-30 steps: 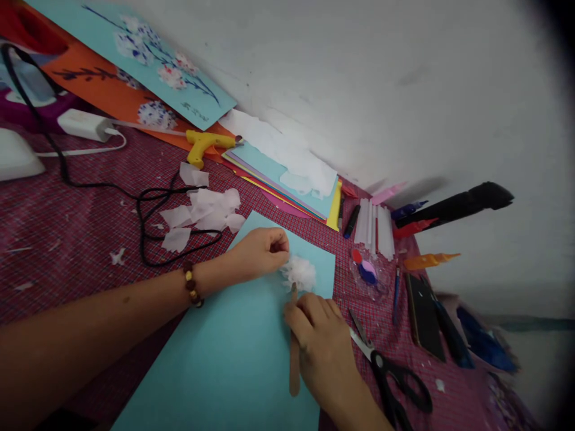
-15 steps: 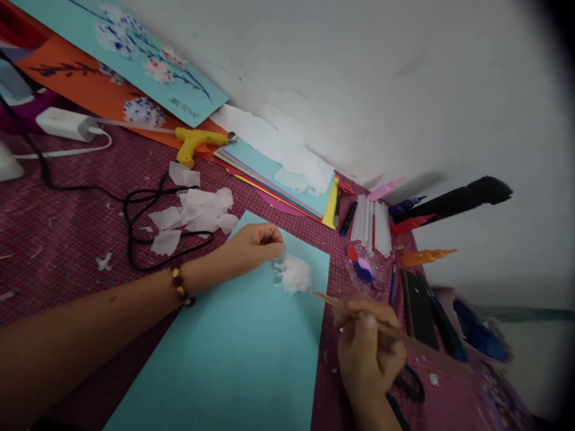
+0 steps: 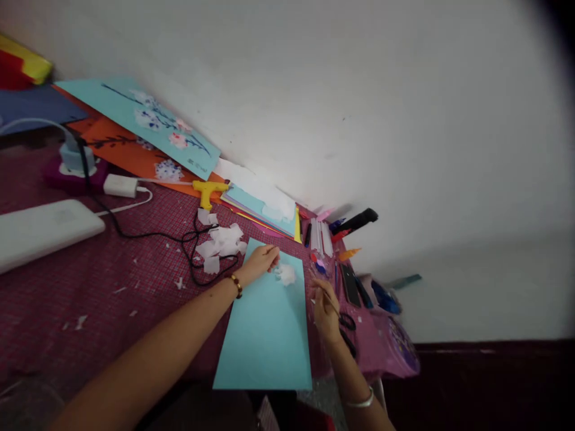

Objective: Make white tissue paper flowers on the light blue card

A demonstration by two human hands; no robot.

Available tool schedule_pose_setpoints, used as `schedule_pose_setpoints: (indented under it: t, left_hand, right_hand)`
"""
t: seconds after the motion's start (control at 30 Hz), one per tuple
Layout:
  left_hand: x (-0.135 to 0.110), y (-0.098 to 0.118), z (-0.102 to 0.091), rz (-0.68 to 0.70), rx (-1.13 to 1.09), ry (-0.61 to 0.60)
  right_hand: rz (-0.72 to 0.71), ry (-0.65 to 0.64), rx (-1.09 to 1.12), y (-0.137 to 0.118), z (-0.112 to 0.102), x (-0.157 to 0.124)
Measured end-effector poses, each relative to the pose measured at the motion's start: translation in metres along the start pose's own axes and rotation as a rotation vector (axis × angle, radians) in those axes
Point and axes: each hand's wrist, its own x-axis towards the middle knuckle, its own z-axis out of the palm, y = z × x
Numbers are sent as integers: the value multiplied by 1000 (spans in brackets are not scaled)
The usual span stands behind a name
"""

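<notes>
My left hand [image 3: 264, 261] rests over the upper left part of a light blue sheet of paper [image 3: 265, 341]. Its fingers are curled together, and whatever may be between them is hidden. Just right of those fingertips, a ruffled white tissue-paper flower [image 3: 286, 274] lies on the sheet. My right hand [image 3: 326, 311] is closed around a thin wooden stick [image 3: 331, 302], off the sheet's right edge and apart from the flower. Loose white tissue pieces [image 3: 227, 239] lie left of the sheet, beside a looped black cord [image 3: 184, 240].
A yellow glue gun [image 3: 208, 191] lies near stacked coloured paper [image 3: 263, 209]. Finished flower pictures [image 3: 166, 129] lean at the wall. White glue sticks [image 3: 320, 236], a phone [image 3: 350, 284] and black-handled scissors [image 3: 347, 321] are on the right. A white power bank-like block [image 3: 49, 230] sits left.
My view has pulled back, showing more of the table. My right hand has drawn the stick away from the flower, to the right. The left hand stays beside the flower.
</notes>
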Motion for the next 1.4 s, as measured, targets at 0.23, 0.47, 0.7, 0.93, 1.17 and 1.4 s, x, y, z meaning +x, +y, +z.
schedule_pose_setpoints:
  t: [0.23,0.47,0.7,0.93,1.17,1.4]
  left_hand:
    - [-3,5,-11,-45,-207,-24]
    - [-4,2,-15,-89,-309,-57]
    - [-31,45,15,-101,-302,-84]
    - [-121,53,89,-197,-253,-212]
    - [-171,41,150,-214,-685,36]
    - [-185,37,155,46,-240,99]
  right_hand:
    - [134,65,-93,-47,-3,-63]
    - [221,115,-75,-43,5,-90]
    - [235,172,72,-24,12,-102]
    - [295,243,508,-49,2,-78]
    - [243,46,807,-81,-34,-57]
    - [156,-17,817,-92,-68,-71]
